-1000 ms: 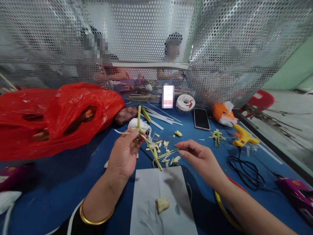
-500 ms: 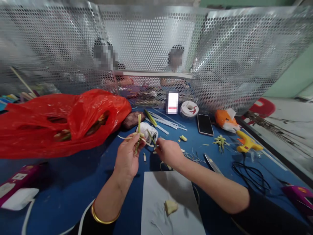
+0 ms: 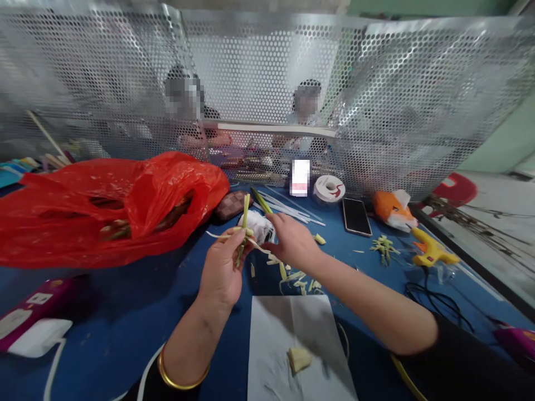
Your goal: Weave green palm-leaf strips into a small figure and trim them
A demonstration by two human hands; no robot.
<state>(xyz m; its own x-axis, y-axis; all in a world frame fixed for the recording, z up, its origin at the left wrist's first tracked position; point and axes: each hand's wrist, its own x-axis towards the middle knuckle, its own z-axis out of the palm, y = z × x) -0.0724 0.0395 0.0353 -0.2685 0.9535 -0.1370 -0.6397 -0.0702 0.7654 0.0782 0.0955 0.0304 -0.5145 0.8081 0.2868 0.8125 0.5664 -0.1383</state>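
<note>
Between thumb and fingers, my left hand (image 3: 223,267) pinches a small bundle of green and pale strips (image 3: 246,217); one stands upright and others stick out sideways. To its right, my right hand (image 3: 295,242) reaches over the table with its fingertips at the lower end of a long green leaf strip (image 3: 259,199). Whether the fingers grip that strip is unclear. A white crumpled bundle (image 3: 256,225) lies behind and between the hands. Pale green scraps (image 3: 298,281) are scattered below my right hand.
A red plastic bag (image 3: 167,178) lies at left, near a checkered pouch (image 3: 229,205). Farther right are a ribbon spool (image 3: 329,189), phone (image 3: 356,216), orange tissue pack (image 3: 393,207) and yellow glue gun (image 3: 432,249). White paper (image 3: 271,334) bears a pale piece (image 3: 300,360). A perforated screen (image 3: 251,67) stands behind.
My right hand has moved up and away to the green leaf strip, and the thin green piece at its fingers no longer shows. My left hand still holds its bundle. The view has shifted slightly.
</note>
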